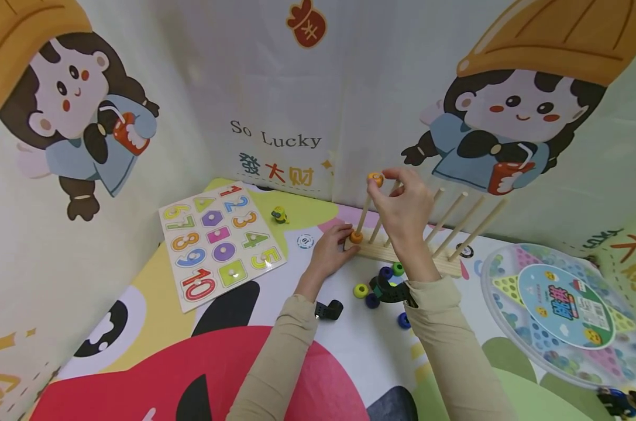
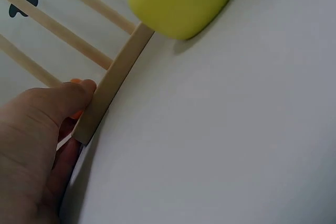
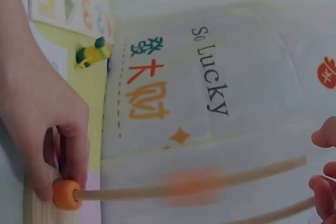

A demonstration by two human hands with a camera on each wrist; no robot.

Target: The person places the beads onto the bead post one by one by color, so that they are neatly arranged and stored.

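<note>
A wooden peg stand with several upright pegs stands near the back wall. My left hand grips its left end, thumb on the near side, as the left wrist view shows. One orange bead sits at the foot of the leftmost peg. My right hand is at that peg's top. In the head view another orange bead is there at the thumb and forefinger. The right wrist view shows this bead blurred halfway down the peg, apart from my right fingers, which are spread.
Loose green, yellow and blue beads, among them a yellow bead, lie before the stand. A number puzzle board lies left, with a small yellow toy figure beside it. A round game box is at right, a dark toy figure below it.
</note>
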